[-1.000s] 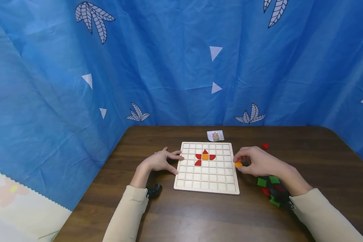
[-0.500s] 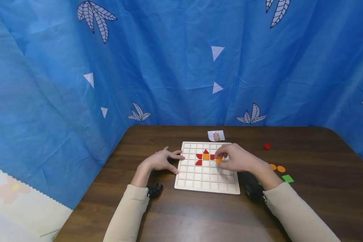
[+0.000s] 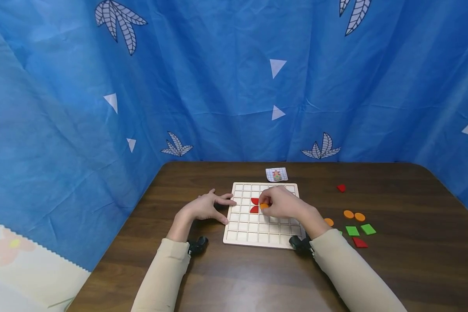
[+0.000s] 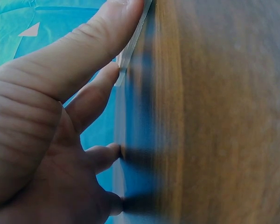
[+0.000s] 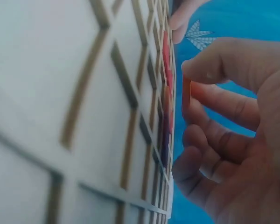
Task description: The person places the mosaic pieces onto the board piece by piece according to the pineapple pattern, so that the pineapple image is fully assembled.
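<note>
Between thumb and fingers my right hand (image 3: 281, 203) pinches an orange round tile (image 3: 264, 206), held just over the middle of a white grid board (image 3: 242, 225). Two red curved tiles show left of it, an upper one (image 3: 255, 201) and a lower one (image 3: 254, 209); the hand hides other tiles there. In the right wrist view the orange tile (image 5: 186, 95) stands edge-on between the fingertips, apart from the board. My left hand (image 3: 206, 207) has its fingers spread, with thumb and a finger touching the board's left edge. The left wrist view shows this hand (image 4: 60, 121) against the wooden table.
A small printed card (image 3: 276, 174) lies behind the board. To the right are orange round tiles (image 3: 348, 214), green square tiles (image 3: 352, 231), a red tile (image 3: 360, 242) and another red piece (image 3: 341, 188). A blue curtain (image 3: 226, 86) hangs behind the table (image 3: 234, 277).
My right hand has carried the orange round tile leftward from the board's right edge to its middle, now covering some placed tiles. The left hand has stayed at the board's left edge.
</note>
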`<state>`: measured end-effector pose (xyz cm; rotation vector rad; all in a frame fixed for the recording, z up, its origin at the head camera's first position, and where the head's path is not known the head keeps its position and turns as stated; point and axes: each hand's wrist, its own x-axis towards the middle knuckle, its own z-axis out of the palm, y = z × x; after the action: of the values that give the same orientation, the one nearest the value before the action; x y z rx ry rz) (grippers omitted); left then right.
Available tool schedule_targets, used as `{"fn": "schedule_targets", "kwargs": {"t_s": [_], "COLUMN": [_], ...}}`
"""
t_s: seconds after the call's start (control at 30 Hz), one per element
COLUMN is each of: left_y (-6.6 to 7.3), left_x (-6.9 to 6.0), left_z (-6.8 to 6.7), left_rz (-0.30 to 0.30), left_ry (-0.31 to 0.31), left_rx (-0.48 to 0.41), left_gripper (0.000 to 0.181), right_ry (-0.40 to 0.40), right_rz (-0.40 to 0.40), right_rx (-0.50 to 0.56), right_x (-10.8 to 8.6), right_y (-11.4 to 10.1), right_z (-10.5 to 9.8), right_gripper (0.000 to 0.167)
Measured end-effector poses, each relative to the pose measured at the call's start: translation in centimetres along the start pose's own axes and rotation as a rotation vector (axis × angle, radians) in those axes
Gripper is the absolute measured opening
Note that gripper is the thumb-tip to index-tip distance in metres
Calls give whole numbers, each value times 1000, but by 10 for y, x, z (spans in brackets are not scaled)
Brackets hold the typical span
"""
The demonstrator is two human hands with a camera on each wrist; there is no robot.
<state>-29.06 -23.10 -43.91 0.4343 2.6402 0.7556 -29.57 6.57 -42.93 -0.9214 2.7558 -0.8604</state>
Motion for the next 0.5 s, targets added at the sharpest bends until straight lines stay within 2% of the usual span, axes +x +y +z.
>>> {"fn": "schedule_targets", "kwargs": {"t_s": [0.27,0.5], "left_y": [1,2], "left_x": [-1,-1], "left_z": [-1,-1], "left_rz": [-6,-11], "left_ry": [-5,-5], "left_rx": [2,10], "left_gripper": [62,62], "right_ry": [-1,-28], "right_rz": [13,19], "right_rx": [-48,-31], "right_x": [3,1], "right_y": [0,0], "right_z": [4,4], "right_gripper": [17,13]}}
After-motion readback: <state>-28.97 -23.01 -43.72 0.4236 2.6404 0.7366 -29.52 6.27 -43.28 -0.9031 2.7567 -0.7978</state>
